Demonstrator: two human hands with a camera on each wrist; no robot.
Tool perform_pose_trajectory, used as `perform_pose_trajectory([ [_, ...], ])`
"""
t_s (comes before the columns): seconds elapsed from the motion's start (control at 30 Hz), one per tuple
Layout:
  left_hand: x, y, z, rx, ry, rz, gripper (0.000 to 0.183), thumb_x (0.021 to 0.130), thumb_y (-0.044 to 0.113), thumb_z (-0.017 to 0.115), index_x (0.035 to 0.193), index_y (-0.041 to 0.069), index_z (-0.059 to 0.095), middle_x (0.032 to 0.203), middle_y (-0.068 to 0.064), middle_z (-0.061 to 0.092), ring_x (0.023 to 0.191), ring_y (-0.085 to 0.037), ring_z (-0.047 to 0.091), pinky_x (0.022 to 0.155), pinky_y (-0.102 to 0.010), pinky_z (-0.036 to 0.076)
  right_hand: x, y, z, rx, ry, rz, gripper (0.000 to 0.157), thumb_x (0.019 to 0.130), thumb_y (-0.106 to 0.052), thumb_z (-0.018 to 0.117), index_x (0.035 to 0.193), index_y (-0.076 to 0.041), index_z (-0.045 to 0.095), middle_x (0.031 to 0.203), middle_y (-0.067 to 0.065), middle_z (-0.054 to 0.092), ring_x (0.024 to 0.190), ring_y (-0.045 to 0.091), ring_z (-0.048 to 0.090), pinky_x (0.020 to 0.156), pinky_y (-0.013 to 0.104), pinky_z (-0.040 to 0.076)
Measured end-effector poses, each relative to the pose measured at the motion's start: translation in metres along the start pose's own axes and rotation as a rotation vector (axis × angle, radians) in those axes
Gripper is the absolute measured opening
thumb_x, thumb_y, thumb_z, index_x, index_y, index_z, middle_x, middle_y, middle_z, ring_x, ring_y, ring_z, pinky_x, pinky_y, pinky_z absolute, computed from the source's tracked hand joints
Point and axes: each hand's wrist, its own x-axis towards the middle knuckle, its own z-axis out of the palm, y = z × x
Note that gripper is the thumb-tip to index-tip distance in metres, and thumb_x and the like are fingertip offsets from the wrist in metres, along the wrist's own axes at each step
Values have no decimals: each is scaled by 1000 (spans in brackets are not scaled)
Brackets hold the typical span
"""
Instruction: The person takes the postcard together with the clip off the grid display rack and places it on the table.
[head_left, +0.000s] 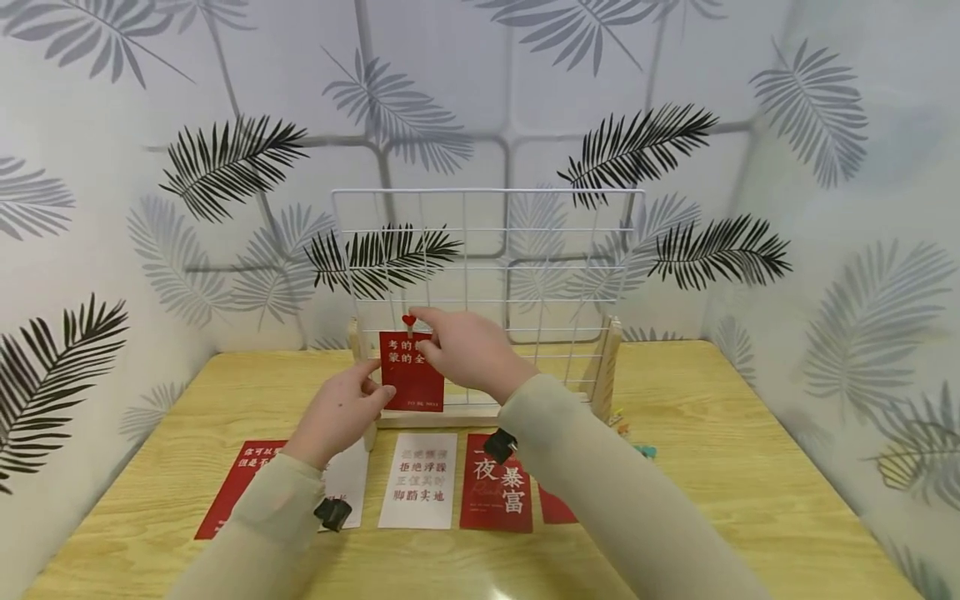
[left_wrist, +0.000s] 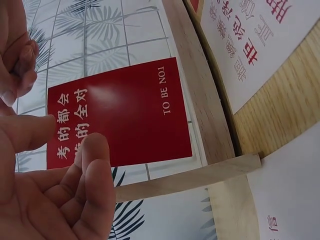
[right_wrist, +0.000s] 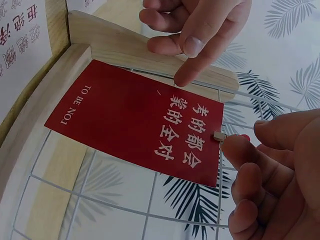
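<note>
A red card (head_left: 412, 383) with white Chinese lettering hangs upright on the lower left of a white wire grid (head_left: 465, 267). A small wooden clothespin (right_wrist: 219, 136) with a red heart (head_left: 408, 320) sits at the card's top edge. My right hand (head_left: 472, 350) is at this clothespin, thumb and forefinger spread on either side of the heart. At the card's left edge is my left hand (head_left: 345, 412), its forefinger extended to the edge and its thumb apart in front of the card (right_wrist: 135, 120).
The grid stands in a wooden base (head_left: 442, 419) on a wood-grain table (head_left: 697, 500). Before it lie a red card (head_left: 236, 492), a white card (head_left: 417, 492), another red card (head_left: 491, 508) and others partly under my arms. Small colourful items (head_left: 645, 451) lie at the right.
</note>
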Motion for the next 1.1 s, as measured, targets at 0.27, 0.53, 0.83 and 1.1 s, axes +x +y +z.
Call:
perform_pose_trajectory([
  [0.27,5,0,-1,31,-48,-10,62,101,29,60,152,0,39,84,-5,64,70,-19,60,62,-37,51,11,-7,-1,-84,-41,6,56,105,-35,54,157,-20,39,69,-4,59,51,12,50,47,26,44],
  [0.53,9,1,1,11,-101,-41,65,102,32,57,154,0,35,102,-12,72,81,-24,70,89,-55,52,18,-10,7,-133,-14,9,53,106,-35,51,154,-16,42,89,-3,68,66,12,60,58,29,51],
  [0.83,11,2,8,-77,-113,-100,65,101,32,59,153,1,36,111,-15,67,83,-28,70,77,-42,57,20,-15,11,-144,48,71,46,105,-34,52,148,-17,50,72,-3,62,57,14,57,50,26,48],
  [1.1,10,-1,10,-137,-88,-103,41,100,23,62,133,3,47,101,-15,68,75,-29,67,69,-36,56,24,-12,22,-172,178,52,32,105,-31,57,134,-20,62,92,-4,73,59,10,57,53,23,50],
])
